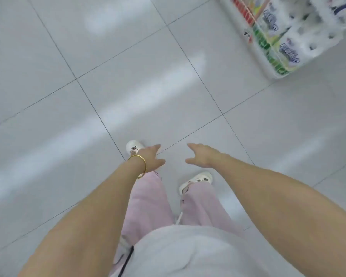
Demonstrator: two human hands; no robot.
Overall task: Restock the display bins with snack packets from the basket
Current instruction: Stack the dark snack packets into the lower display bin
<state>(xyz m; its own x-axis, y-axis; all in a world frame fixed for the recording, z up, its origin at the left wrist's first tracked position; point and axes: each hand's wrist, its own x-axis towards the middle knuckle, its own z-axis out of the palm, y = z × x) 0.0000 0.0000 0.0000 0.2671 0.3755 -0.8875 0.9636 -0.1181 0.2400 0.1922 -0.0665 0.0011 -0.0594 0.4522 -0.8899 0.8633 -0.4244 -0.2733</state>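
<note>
Both arms reach down over the white tiled floor (84, 100). The left hand (152, 158) (a gold bangle (138, 166) rings its wrist) and the right hand (200, 156) are loose, fingers spread, holding nothing. Below them are pink trousers (148, 198) and white clogs (133, 146). Wrapped toilet-roll packs (292, 39) stand well apart, far right. The basket and snack packets lie outside the view.

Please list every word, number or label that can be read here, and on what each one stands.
"7": on the small white tag beside the wrapped packs; the rest of it is blurred.
Blue lettering on those packs: too blurred to read.
Dark marks on the white shoes: too small to read.
</note>
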